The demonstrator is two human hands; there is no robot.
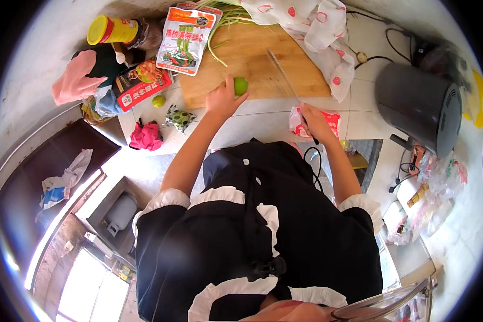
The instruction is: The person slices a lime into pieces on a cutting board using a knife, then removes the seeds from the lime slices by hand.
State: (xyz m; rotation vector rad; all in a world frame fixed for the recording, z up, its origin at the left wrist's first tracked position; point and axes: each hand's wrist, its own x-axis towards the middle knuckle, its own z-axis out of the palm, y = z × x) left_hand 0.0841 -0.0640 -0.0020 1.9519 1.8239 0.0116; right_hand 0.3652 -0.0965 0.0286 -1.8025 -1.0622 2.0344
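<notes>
My left hand (pixel 224 98) holds a green lime (pixel 240 86) at its fingertips, above the front part of the wooden cutting board (pixel 306 80). In my right hand (pixel 314 122) is the handle of a knife (pixel 284 75), whose long blade points up and to the left over the board, apart from the lime. Beneath my right hand lies a red and white packet (pixel 331 122) at the counter's front edge. Green stalks (pixel 220 32) rest at the back left of the board, partly hidden by a strawberry-patterned cloth (pixel 333 59).
Left of the board are a white food pouch (pixel 187 40), a red packet (pixel 142 83), a yellow tin (pixel 112 30), a small yellow-green fruit (pixel 158 101), a patterned bag (pixel 178 118) and a pink cloth (pixel 145 136). A dark appliance (pixel 418 107) stands at right.
</notes>
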